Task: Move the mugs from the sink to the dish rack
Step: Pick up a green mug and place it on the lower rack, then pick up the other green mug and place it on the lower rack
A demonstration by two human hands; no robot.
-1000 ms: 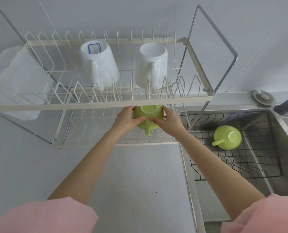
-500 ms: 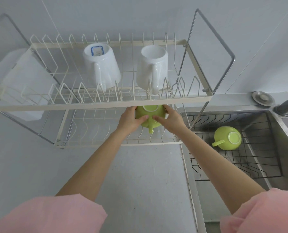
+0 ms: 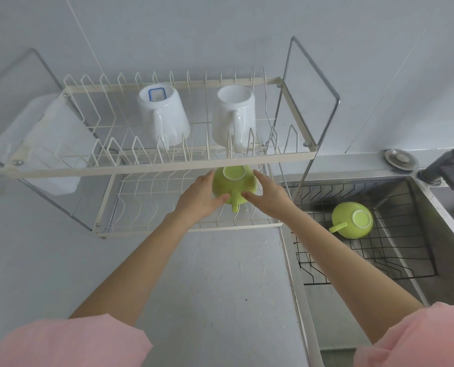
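Now we are seating a green mug [image 3: 233, 185] upside down on the lower tier of the dish rack [image 3: 151, 169].
Our left hand [image 3: 199, 198] and right hand [image 3: 266, 196] are cupping it, fingers spread; its handle is pointing toward us, and the second green mug [image 3: 354, 223] is lying right of the rack, in the sink [image 3: 442, 215], nearer our right hand.

Green mug [image 3: 233, 185] inverted in dish rack [image 3: 151, 229]; another [image 3: 352, 223] in sink [image 3: 427, 207].

Probably home kitchen: sink [image 3: 419, 308], dish rack [image 3: 167, 165], 4 mugs.
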